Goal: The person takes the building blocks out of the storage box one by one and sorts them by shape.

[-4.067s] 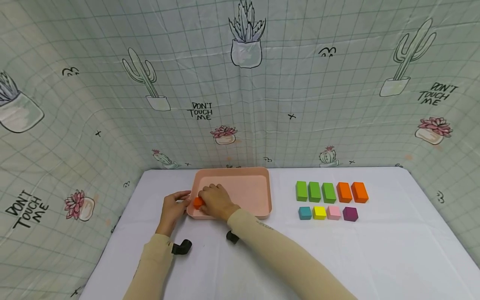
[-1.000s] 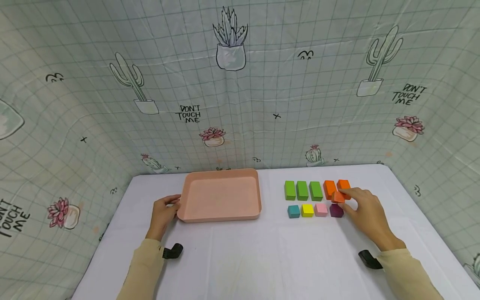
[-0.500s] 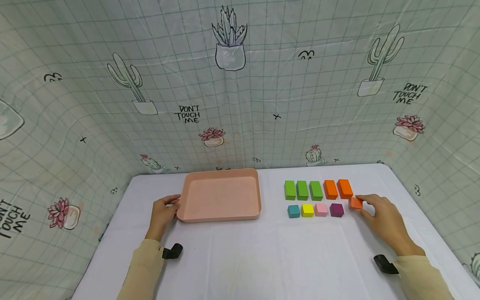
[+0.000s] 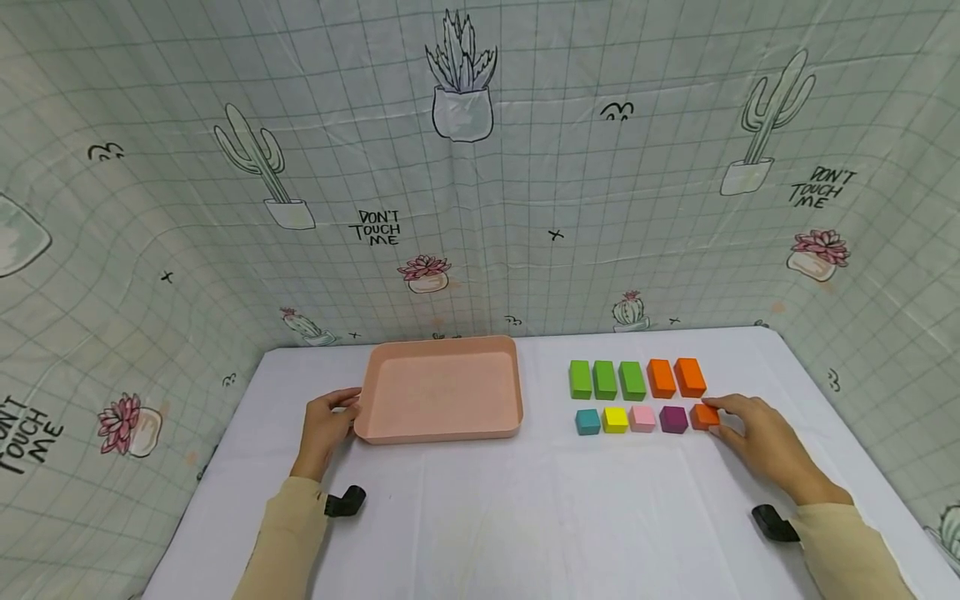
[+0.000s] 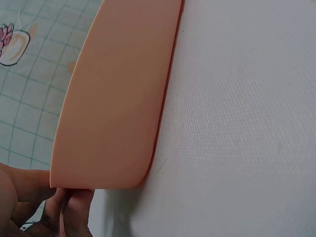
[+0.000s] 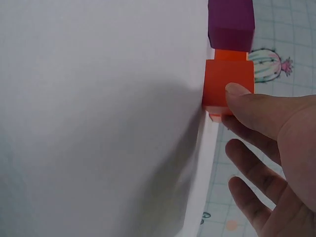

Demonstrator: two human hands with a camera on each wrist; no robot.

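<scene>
My right hand pinches an orange cube between thumb and fingers, at the right end of the front row of cubes. In the right wrist view the thumb lies on that orange cube's near face, close beside the purple cube; the other fingers are spread. My left hand rests its fingertips against the left end of a peach-pink tray. The left wrist view shows those fingers touching the tray's end wall, partly hidden by it. Nothing lies in the tray.
Teal, yellow and pink cubes continue the front row. Behind stand green blocks and two orange blocks. A white cloth covers the table; a patterned curtain hangs behind it.
My right hand has carried the orange cube from the tray to the right, past the purple cube, and lowered it to the row's end. The left hand stays at the tray.
</scene>
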